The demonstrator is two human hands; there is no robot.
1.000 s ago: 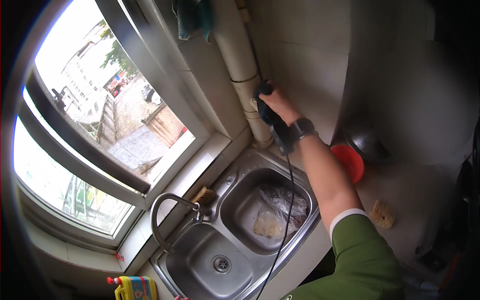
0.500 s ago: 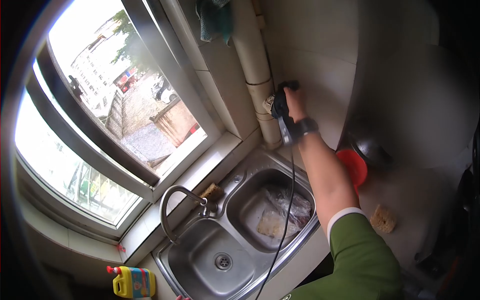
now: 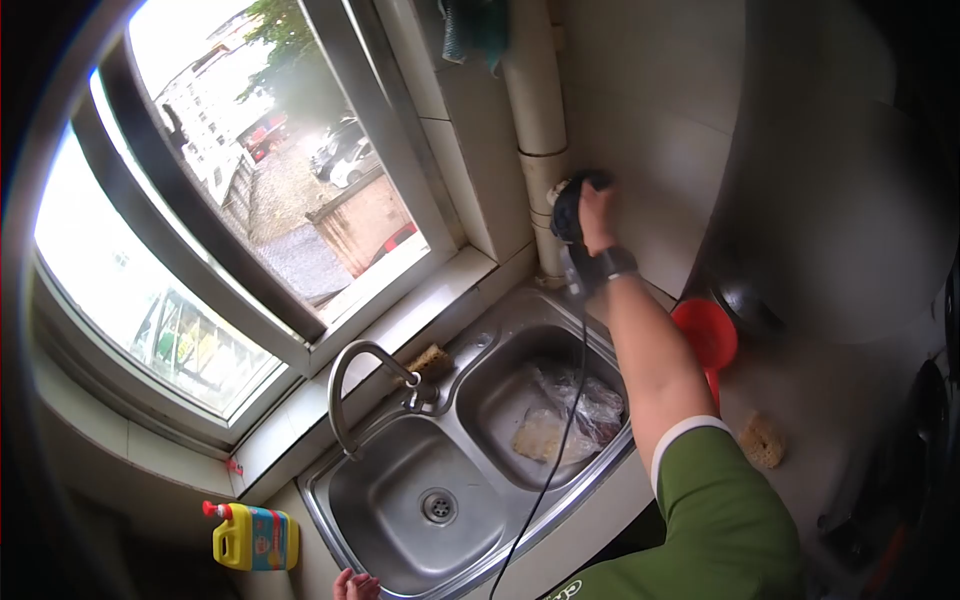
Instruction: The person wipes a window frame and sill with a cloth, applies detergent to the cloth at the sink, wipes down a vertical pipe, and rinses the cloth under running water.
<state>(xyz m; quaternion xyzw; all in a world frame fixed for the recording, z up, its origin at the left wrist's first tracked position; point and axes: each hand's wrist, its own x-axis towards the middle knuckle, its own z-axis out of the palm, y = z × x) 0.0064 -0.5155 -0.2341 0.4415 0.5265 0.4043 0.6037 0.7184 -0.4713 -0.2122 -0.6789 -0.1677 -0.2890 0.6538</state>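
My right hand (image 3: pixel 600 215) is closed around a black corded power tool (image 3: pixel 568 212). The tool's pale working end is up against the beige vertical pipe (image 3: pixel 541 180) in the corner; my hand hides part of the tool. From the tool a dark cord (image 3: pixel 566 432) runs down across the right sink basin and over the front rim. At the bottom edge, beside the left basin's front rim, the fingers of my left hand (image 3: pixel 356 585) show, slightly bent and apart, with nothing seen in them. The rest of that hand is out of view.
A double steel sink (image 3: pixel 400 490) has a curved faucet (image 3: pixel 345 400); plastic bags (image 3: pixel 580 410) lie in its right basin. A sponge (image 3: pixel 430 362) sits behind the faucet. Nearby are a yellow bottle (image 3: pixel 268 540), a red ladle-like scoop (image 3: pixel 708 335) and another sponge (image 3: pixel 762 440).
The view has shifted slightly. My right hand and the tool have moved a little lower along the pipe. More of my left hand's fingers now shows at the bottom edge.
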